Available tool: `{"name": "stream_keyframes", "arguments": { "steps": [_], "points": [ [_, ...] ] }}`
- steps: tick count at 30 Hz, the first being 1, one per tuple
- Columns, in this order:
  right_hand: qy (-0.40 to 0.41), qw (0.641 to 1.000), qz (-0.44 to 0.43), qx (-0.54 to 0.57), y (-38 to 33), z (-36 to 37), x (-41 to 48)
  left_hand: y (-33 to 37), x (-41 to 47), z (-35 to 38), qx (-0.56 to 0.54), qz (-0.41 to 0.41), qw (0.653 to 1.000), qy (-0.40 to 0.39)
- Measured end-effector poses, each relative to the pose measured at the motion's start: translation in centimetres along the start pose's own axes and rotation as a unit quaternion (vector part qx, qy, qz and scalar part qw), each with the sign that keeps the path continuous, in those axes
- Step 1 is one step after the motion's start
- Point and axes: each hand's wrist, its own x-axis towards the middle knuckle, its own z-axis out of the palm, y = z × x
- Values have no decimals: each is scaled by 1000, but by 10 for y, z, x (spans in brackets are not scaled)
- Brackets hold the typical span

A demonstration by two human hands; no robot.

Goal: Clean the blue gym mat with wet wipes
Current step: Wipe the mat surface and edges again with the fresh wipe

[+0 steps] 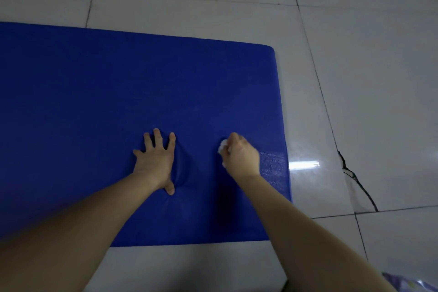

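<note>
Nearest the lens, a left forearm [83,220] and a right forearm [296,220] are seen stretched from the near edge out over the blue gym mat [118,90], which is laid flat on a pale tiled floor [355,78]. The mat's right end is shown; its left part is cut off by the frame.

The left hand [155,161] is pressed flat on the mat, fingers straight and spread, with nothing held. The padding is dented and creased just to the right of it.

The right hand [240,157] is set to the right, apart from the left. Its fingers are curled round a crumpled white wet wipe [222,143], little of which is seen, and it is held down against the mat.

A shinier, seemingly damp patch [272,163] is seen on the mat just right of that hand, by the right edge.

Further right a thin dark cable [358,182] is laid across the tiles, and a bright reflection [304,164] is seen beside the mat edge. At the near right corner a pale purplish item [407,283] is partly shown; what it is cannot be told.
</note>
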Motion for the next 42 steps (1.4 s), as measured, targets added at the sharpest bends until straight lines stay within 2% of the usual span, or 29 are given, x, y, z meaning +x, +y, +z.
{"name": "stream_keyframes", "arguments": {
  "steps": [5,8,10,15,20,22,24,28,32,34,37,42],
  "points": [
    [69,982,175,13,91,-35,11,1,-2,0,-5,4,1000,7],
    [83,966,236,63,121,-47,9,0,-2,0,-6,6,1000,11],
    [95,961,244,85,118,-45,9,0,-2,0,-3,6,1000,14],
    [93,981,168,40,47,-22,16,0,-1,0,6,4,1000,12],
    [12,999,-4,49,-36,7,14,0,2,2,20,2,1000,16],
    [-12,997,-60,38,-42,9,15,-1,2,2,25,2,999,20],
    [-17,997,-74,17,-27,3,21,-2,2,3,22,5,1000,21],
    [31,996,58,55,34,-24,36,-4,0,2,10,8,1000,21],
    [93,985,144,9,81,-43,33,-6,-7,-1,5,17,999,29],
    [90,979,181,6,84,-47,31,-8,-11,-1,0,24,999,31],
    [36,958,265,102,75,-49,28,-10,-16,1,-7,31,999,31],
    [0,966,235,105,80,-69,15,-11,-30,-2,-5,38,999,26]
  ]
}}
